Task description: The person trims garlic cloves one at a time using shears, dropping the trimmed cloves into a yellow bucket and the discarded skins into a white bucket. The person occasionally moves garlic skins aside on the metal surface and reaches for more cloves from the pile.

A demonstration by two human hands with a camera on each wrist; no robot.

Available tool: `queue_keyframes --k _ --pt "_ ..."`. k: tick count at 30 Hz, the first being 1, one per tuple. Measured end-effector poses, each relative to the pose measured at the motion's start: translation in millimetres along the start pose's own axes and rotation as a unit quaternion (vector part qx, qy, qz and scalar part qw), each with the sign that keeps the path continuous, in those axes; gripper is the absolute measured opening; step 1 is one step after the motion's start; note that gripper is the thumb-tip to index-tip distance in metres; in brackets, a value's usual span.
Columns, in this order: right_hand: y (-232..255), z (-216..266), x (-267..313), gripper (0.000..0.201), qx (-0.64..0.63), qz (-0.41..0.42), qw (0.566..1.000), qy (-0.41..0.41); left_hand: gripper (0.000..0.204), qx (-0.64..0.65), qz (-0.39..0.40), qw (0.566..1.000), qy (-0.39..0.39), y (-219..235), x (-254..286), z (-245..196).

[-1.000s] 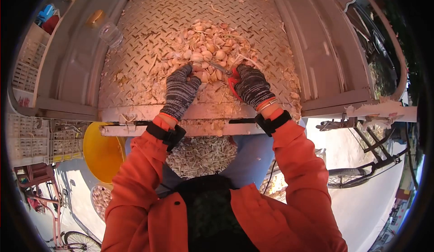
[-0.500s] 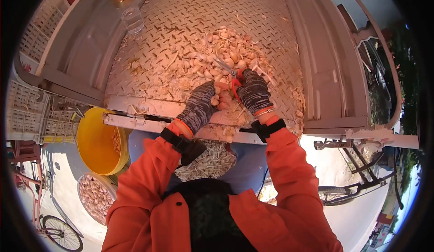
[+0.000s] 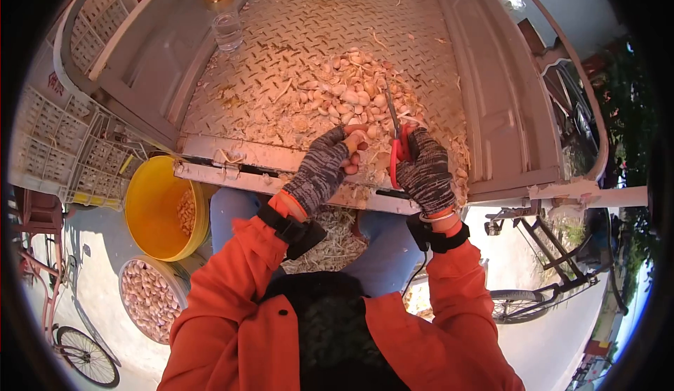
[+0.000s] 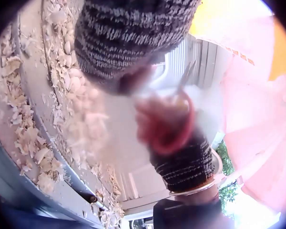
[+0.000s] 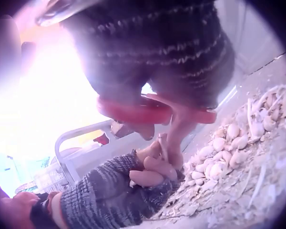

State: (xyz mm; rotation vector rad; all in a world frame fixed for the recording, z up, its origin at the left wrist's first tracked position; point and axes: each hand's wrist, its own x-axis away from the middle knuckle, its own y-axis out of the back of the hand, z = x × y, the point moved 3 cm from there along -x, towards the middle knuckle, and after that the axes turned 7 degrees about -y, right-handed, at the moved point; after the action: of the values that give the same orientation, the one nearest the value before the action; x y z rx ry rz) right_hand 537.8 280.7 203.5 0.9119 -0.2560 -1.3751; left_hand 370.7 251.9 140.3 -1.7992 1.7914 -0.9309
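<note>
pale garlic bulb (image 3: 357, 142) pinched in left hand (image 3: 321, 166) above truck-bed edge | right hand (image 3: 428, 170) grips red-handled scissors (image 3: 397, 145), blades up, just beside | risk: snip could nick bare fingertips, they're real close | heap of garlic (image 3: 344, 96) behind

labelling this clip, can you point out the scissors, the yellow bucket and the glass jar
scissors (image 3: 397, 154): head view, on the red handle in the right hand.
yellow bucket (image 3: 149, 208): head view, on its bare inner wall.
glass jar (image 3: 228, 26): head view, on its clear body below the gold lid.

Garlic pile (image 3: 354, 100) on truck bed (image 3: 295, 33), bucket (image 3: 158, 208) below left, jar (image 3: 226, 20) behind
</note>
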Motion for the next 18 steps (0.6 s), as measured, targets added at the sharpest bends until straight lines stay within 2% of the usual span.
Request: queue_keyframes --k 2,3,5,6,8,10,12,14,16,17,18 --pt "16.0 1.6 14.5 0.031 0.017 0.082 0.996 0.009 0.026 0.033 -0.005 0.999 0.007 -5.1 21.2 -10.5" --pt "18.7 3.4 22.8 0.031 0.014 0.081 0.997 0.011 0.026 0.068 0.002 0.998 0.007 -7.0 29.8 -13.1" --pt "22.5 15.0 40.0 0.035 0.2 0.035 0.961 0.186 0.025 0.117 -0.009 0.993 0.017 -13.9 44.8 -18.7" --pt "23.6 18.3 44.9 0.035 0.2 0.034 0.962 0.184 0.025 0.117 -0.008 0.993 0.018 -12.4 49.1 -15.0" --pt "24.0 28.4 49.6 0.034 0.095 0.048 0.988 0.108 0.021 0.102 0.025 0.994 0.011 -11.0 58.2 -10.0" --pt "24.0 33.7 58.8 0.028 0.059 0.053 0.992 0.094 0.019 0.094 0.023 0.995 0.013 -9.1 72.2 -7.9" --pt "17.3 26.9 66.7 0.024 0.024 0.119 0.992 0.04 0.019 0.072 0.008 0.997 0.034 -8.5 83.2 -8.1" --pt "15.6 32.8 75.7 0.022 0.027 0.148 0.988 0.032 0.018 0.078 0.019 0.996 0.042 1.2 89.9 -2.9" --pt "9.2 33.1 88.7 0.024 0.003 0.186 0.981 -0.062 0.017 0.087 0.073 0.992 0.062 8.4 95.7 2.9" --pt "5.1 29.0 96.2 0.024 0.001 0.19 0.98 -0.067 0.015 0.07 0.045 0.995 0.062 11.8 100.4 7.6" --pt "-0.7 22.4 103.1 0.023 0.01 0.187 0.982 -0.03 0.015 0.07 0.042 0.994 0.066 15.4 104.3 8.8"
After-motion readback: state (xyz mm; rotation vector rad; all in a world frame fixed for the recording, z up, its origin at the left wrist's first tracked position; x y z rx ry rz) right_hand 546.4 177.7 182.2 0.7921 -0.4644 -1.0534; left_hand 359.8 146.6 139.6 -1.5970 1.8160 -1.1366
